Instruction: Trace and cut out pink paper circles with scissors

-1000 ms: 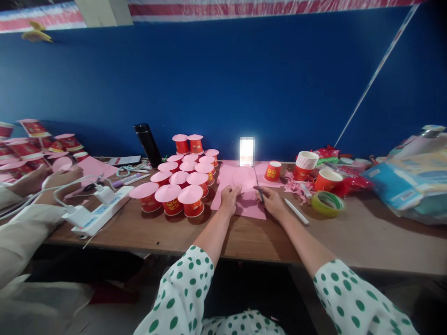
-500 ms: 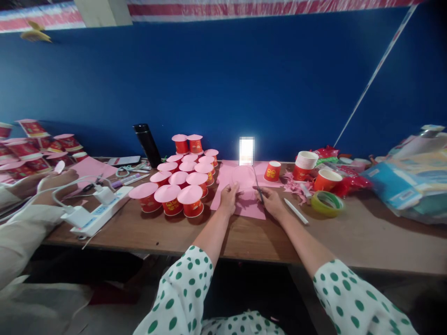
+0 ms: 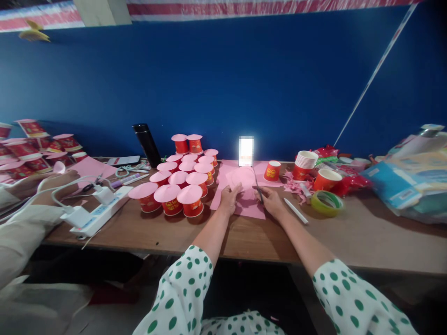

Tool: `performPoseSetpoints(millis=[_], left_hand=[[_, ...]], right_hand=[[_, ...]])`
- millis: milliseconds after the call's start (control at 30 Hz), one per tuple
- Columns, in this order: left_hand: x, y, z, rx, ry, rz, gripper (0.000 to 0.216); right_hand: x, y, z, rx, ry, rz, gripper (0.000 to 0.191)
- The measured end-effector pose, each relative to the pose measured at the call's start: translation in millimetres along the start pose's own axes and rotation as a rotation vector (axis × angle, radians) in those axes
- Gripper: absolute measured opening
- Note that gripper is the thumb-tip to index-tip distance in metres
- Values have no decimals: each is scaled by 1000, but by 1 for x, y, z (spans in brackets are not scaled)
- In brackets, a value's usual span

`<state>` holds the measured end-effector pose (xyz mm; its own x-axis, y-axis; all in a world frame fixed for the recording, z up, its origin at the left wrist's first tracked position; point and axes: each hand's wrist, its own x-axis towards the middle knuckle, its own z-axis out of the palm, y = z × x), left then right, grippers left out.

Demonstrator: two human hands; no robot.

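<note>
A pink paper sheet (image 3: pixel 252 210) lies on the brown table (image 3: pixel 349 242) in front of me. My left hand (image 3: pixel 228 198) pinches a round pink paper piece (image 3: pixel 242 178) lifted off that sheet. My right hand (image 3: pixel 270 201) is closed on the handles of dark scissors (image 3: pixel 257 183), whose blades point away from me along the right side of the round piece. Just left of my hands stand several red paper cups topped with pink discs (image 3: pixel 178 184).
A lit phone (image 3: pixel 246 151) leans on the blue wall. Right of my hands lie a white pen (image 3: pixel 295 211), a green tape roll (image 3: pixel 327 203), red cups (image 3: pixel 305 165) and pink scraps (image 3: pixel 294 184). At left are a power strip (image 3: pixel 96 214), a black flask (image 3: pixel 147 144) and another person's hands (image 3: pixel 45 186).
The round pink piece has lifted and turned slightly in my left hand. The person at left has shifted their hands a little. My right hand has barely moved.
</note>
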<state>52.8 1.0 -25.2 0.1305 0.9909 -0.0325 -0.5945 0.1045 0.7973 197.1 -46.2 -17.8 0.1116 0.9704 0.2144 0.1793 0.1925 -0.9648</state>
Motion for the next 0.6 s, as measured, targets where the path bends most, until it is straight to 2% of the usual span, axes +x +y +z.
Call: performPoseSetpoints(millis=[600], left_hand=[[1, -2, -1, 21, 8, -3, 31]], right_hand=[[2, 3, -1, 9, -11, 4, 53]])
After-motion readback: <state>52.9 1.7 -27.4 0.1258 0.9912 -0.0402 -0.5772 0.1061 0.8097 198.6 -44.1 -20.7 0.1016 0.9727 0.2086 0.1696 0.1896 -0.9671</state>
